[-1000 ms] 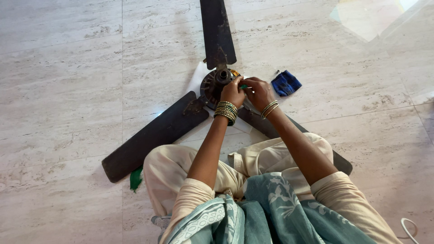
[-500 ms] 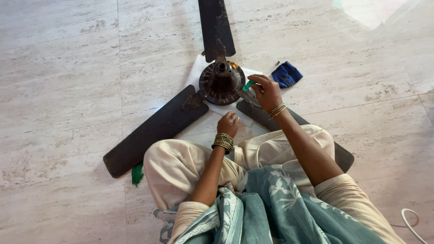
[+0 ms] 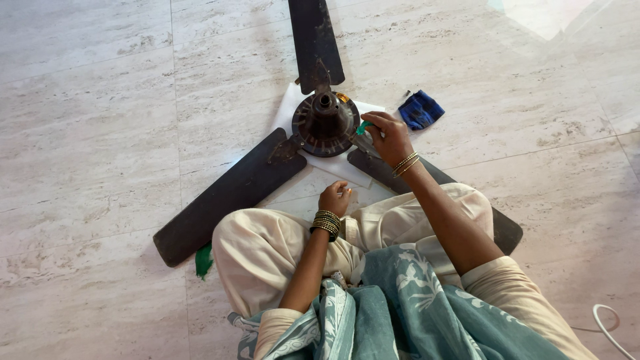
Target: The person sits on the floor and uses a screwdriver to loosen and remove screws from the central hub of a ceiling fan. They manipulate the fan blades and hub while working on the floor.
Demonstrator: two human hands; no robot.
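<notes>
A dark ceiling fan lies on the floor with its round motor hub on a white sheet. Three blades spread out from it: one far, one to the left, one under my right arm. My right hand is at the hub's right edge, gripping a green-handled tool that touches the hub. My left hand rests near my knee over the sheet, its fingers curled; nothing shows in it.
A folded blue cloth lies right of the hub, with a small dark piece beside it. A green scrap sticks out by my left knee. A white cable loops at the lower right. Pale stone tiles surround everything.
My left hand has left the hub and drawn back toward my knee. My right hand stays at the hub's right edge with the green tool.
</notes>
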